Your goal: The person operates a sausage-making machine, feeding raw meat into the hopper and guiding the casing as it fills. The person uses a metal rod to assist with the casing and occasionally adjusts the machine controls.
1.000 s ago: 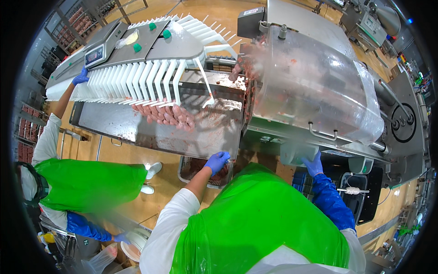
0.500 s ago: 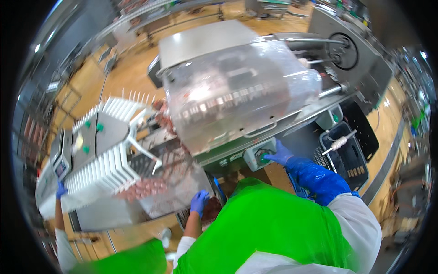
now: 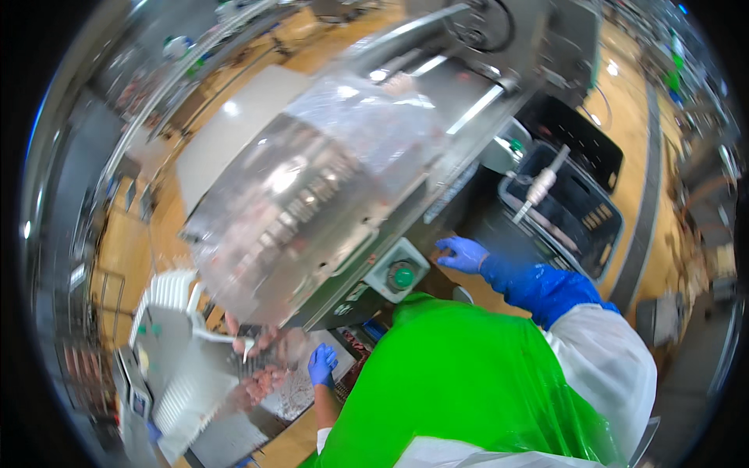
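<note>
My right hand point(image 3: 462, 255), in a blue glove, hovers with fingers stretched out and apart, holding nothing. Just left of it is a pale switch box point(image 3: 397, 270) with a round green knob point(image 3: 402, 274), on the front of a large steel machine point(image 3: 331, 308); hand and knob do not touch. My left hand point(image 3: 321, 364), also blue-gloved, is held loosely with fingers slightly bent and nothing visible in it. It is over the near edge of a metal work surface point(image 3: 300, 390) that carries pieces of reddish meat point(image 3: 261, 384). A clear curved cover point(image 3: 289, 195) spans the machine's top.
Black plastic crates point(image 3: 612, 234) stand to the right, with a white-wrapped rod point(image 3: 541, 186) across one. At lower left is a machine with white fins point(image 3: 175, 382); a co-worker's gloved hand point(image 3: 154, 431) is blurred beside it. A wheel point(image 3: 488, 27) sits at the machine's far end.
My right hand has come off the green knob and is now to its right. The view has turned to the right, shifting the machine leftward. My left hand stays near the work surface.
</note>
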`<state>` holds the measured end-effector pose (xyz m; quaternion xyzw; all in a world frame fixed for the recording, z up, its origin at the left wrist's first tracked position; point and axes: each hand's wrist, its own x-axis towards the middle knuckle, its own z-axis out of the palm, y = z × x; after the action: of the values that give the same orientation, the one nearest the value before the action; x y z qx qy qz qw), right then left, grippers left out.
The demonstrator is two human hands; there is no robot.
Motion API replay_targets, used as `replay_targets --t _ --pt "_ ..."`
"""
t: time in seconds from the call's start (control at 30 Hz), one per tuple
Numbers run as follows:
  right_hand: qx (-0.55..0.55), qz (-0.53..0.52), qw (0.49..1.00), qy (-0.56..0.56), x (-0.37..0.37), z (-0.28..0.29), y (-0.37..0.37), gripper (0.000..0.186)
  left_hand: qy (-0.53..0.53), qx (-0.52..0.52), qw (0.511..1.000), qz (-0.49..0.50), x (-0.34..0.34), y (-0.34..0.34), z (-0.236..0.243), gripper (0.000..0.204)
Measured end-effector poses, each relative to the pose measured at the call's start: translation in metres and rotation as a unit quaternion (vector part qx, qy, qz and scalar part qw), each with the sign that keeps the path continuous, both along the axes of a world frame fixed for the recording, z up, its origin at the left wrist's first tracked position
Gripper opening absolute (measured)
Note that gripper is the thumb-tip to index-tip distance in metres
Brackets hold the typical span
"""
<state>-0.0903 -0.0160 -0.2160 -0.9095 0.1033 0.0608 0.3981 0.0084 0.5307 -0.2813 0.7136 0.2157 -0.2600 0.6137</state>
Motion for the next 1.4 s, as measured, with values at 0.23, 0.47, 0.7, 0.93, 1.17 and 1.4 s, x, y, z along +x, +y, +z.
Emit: replay_targets --t 0.23,0.47,0.7,0.93,1.17,1.4 --pt "0.014 -0.277 0.949 -0.153 -0.066 -0.001 -0.108 0.029 0.02 0.033 0.999 -0.036 -0.032 -0.006 -0.017 0.041" --pt "0.006 -0.555 0.826 -0.096 -0.13 -0.088 -0.249 0.042 -0.012 0.074 0.988 -0.138 -0.016 -0.043 0.017 0.043" --pt "-0.002 -0.485 0.869 0.099 -0.091 -0.128 -0.237 0.061 -0.01 0.096 0.987 -0.129 -0.038 -0.089 0.049 0.04" --pt "-0.017 -0.571 0.821 0.026 -0.127 -0.188 -0.28 0.039 -0.033 0.078 0.977 -0.198 -0.07 -0.098 0.024 0.036" --pt "0.027 -0.549 0.83 -0.092 -0.242 -0.04 -0.237 0.029 -0.199 0.075 0.856 -0.471 -0.044 -0.243 0.155 0.03" --pt "-0.102 -0.304 0.946 -0.053 -0.318 0.115 -0.166 0.021 -0.675 0.083 0.518 -0.518 -0.024 -0.402 0.321 0.072"
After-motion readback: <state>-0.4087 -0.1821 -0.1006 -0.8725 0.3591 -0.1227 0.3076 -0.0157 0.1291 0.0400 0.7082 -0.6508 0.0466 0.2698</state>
